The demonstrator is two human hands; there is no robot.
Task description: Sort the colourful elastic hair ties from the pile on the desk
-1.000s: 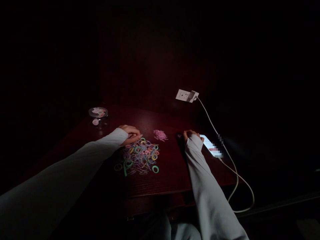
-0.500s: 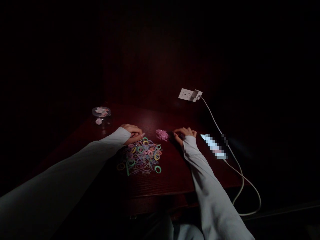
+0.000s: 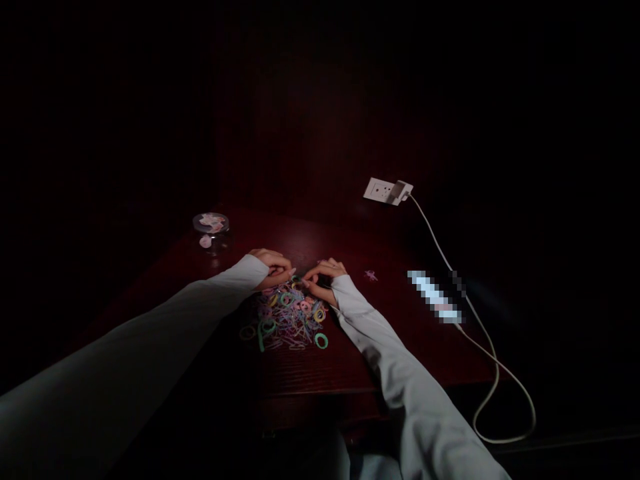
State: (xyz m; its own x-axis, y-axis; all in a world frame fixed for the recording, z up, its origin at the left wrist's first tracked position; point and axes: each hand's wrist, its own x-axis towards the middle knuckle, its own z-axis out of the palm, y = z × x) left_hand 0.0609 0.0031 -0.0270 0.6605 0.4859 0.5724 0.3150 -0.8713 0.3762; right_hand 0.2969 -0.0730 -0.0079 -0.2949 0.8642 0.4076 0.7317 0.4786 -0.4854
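Note:
A heap of colourful hair ties (image 3: 295, 323), thin elastics mixed with thicker green and yellow rings, lies on the dark red table. At its far left edge rests my left hand (image 3: 274, 265), fingers curled together; whatever they hold is hidden. My right hand (image 3: 326, 275) is at the far right edge of the heap, bent inward, with thumb and fingertips closed together among the ties. What sits between those fingertips is too small and dark to make out. A small purple bunch of elastics (image 3: 371, 275) lies apart, to the right of my right hand.
A clear round jar (image 3: 215, 243) with a patterned lid stands at the back left. On the right lies a blurred-out lit phone (image 3: 435, 299) with a white cable (image 3: 483, 340) running to a charger (image 3: 401, 191) in the wall socket (image 3: 376, 189). Surroundings are very dark.
My right hand has moved left, from the purple bunch to the hair-tie heap, uncovering that bunch. It now hides the pink pile. My left hand stays by the heap; the view has shifted slightly.

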